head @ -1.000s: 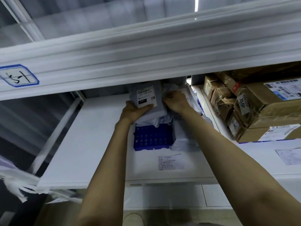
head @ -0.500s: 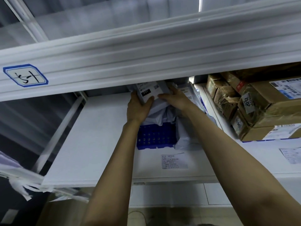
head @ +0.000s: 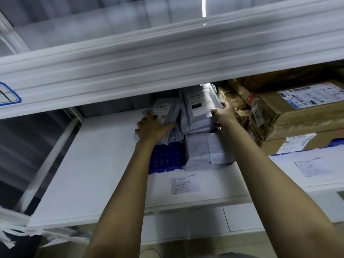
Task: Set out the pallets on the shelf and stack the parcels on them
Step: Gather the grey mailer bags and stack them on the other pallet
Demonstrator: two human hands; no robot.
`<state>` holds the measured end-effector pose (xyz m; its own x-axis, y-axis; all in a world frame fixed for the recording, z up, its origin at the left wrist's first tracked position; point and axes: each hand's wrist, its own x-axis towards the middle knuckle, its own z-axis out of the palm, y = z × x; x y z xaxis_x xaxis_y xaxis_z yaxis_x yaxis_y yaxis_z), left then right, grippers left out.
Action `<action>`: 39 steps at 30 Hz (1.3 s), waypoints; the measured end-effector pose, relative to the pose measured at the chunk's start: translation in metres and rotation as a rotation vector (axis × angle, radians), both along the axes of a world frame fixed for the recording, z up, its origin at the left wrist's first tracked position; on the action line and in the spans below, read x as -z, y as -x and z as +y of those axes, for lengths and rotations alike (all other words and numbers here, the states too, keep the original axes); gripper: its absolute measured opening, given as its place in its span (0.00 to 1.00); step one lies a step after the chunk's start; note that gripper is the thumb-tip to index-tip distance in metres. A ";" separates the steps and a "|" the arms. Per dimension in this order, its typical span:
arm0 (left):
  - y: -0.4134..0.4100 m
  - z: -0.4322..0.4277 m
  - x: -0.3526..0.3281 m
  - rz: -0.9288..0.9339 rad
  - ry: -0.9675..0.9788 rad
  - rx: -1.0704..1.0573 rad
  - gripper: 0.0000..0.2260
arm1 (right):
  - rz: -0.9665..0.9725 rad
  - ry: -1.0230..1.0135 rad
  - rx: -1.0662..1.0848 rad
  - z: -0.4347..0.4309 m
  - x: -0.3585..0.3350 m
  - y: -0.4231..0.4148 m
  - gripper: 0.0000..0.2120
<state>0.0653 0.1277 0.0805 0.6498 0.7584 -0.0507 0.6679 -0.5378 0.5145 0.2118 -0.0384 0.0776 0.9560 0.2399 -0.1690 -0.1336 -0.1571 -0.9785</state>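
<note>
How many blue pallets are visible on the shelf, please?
2. One blue pallet lies under the grey parcels in the middle of the view. The second pallet shows only as a strip under the brown cartons at the right. Others may be hidden.

Single head view, wide-angle: faces forward into shelf (head: 96, 164) bay, close, from slightly below.
</note>
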 end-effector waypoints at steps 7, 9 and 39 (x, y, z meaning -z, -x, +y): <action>0.004 0.001 0.002 0.142 0.026 -0.072 0.53 | -0.041 0.330 -0.039 -0.005 0.018 -0.010 0.19; 0.007 0.002 0.004 0.135 0.038 -0.090 0.52 | -0.066 0.370 -0.060 -0.005 0.017 -0.010 0.18; -0.002 -0.064 -0.011 -0.447 -0.041 0.063 0.50 | -0.302 0.122 -0.044 0.026 -0.030 0.037 0.15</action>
